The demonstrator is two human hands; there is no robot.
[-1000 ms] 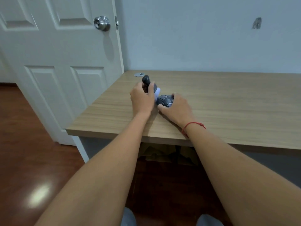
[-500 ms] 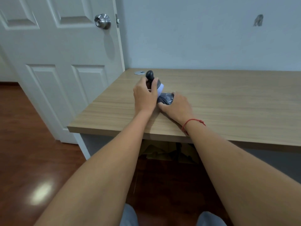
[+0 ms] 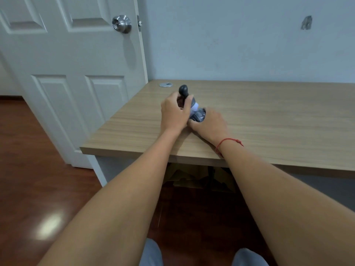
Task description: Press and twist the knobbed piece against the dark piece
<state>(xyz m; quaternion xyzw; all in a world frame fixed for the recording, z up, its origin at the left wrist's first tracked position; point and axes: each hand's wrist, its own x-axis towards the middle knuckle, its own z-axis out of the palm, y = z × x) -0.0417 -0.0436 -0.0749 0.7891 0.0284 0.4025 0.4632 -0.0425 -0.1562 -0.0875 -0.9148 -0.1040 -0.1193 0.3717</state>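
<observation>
Two hands point(image 3: 173, 112), one grey gadget point(image 3: 198, 115), one desk point(image 3: 269, 116), one door point(image 3: 67, 54).

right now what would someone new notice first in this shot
First, the two bare arms reaching to the near left part of the wooden desk, where the left hand grips the upright dark handle of a small grey gadget and the right hand holds its round base. Next, the red string bracelet on the right wrist. Behind on the left, the white door's shiny metal knob.

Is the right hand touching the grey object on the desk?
Touching. The head view shows the right hand laid on the grey object, its fingers against the object's near side, with no gap.
</observation>
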